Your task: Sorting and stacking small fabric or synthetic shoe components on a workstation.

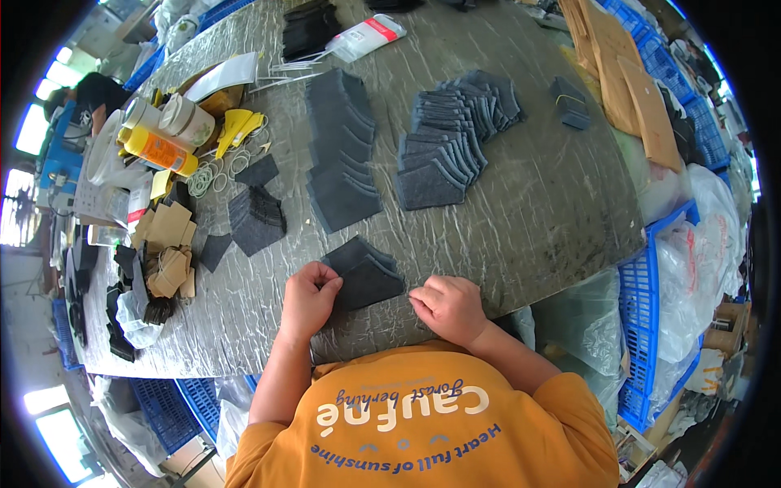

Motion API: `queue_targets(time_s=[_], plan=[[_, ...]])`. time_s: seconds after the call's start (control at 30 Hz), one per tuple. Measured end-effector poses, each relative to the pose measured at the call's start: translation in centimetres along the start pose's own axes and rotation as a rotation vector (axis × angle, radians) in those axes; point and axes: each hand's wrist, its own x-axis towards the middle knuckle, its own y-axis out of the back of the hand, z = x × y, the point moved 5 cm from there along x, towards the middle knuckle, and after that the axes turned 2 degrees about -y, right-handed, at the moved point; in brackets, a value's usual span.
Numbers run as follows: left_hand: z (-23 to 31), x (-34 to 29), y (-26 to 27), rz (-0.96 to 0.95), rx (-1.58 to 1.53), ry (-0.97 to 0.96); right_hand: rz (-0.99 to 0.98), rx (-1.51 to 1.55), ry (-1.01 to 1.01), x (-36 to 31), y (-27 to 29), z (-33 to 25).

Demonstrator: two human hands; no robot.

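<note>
A small stack of dark grey, flat cut pieces point(368, 282), like leather or fabric, lies at the table's near edge. My left hand point(311, 299) is closed at the stack's left edge, thumb and fingers pinched on it. Just beyond the stack's right corner, my right hand point(447, 309) is curled with thumb and fingertips together; whatever may be between them is too small to make out. Farther off, a column of overlapping dark pieces point(345, 191) lies ahead, with a fanned row of similar pieces point(431, 171) to its right.
Smaller dark pieces point(257, 221) lie at left, near tan cut pieces point(169, 264), an orange-yellow bottle point(159, 150), a white jar point(187, 120) and yellow scissors point(236, 130). A banded dark bundle point(569, 104) sits far right. Blue crates point(639, 325) and plastic bags point(691, 268) flank the table.
</note>
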Motion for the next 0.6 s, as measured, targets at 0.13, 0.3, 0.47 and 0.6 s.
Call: queue_targets(time_s=[0.13,0.3,0.47,0.6], plan=[[-0.1,0.0,0.0,0.004,-0.014,0.011,0.002,-0.001,0.022,0.0,-0.1,0.0],[0.0,0.0,-0.1,0.012,-0.009,0.004,0.085,0.082,0.158,0.2,0.3,-0.6],[0.4,-0.1,0.0,0.041,0.027,-0.031,-0.134,-0.061,0.211,0.3,-0.3,-1.5],[0.4,-0.1,0.1,0.044,0.072,-0.033,-0.168,-0.127,0.206,0.3,-0.7,-1.7]])
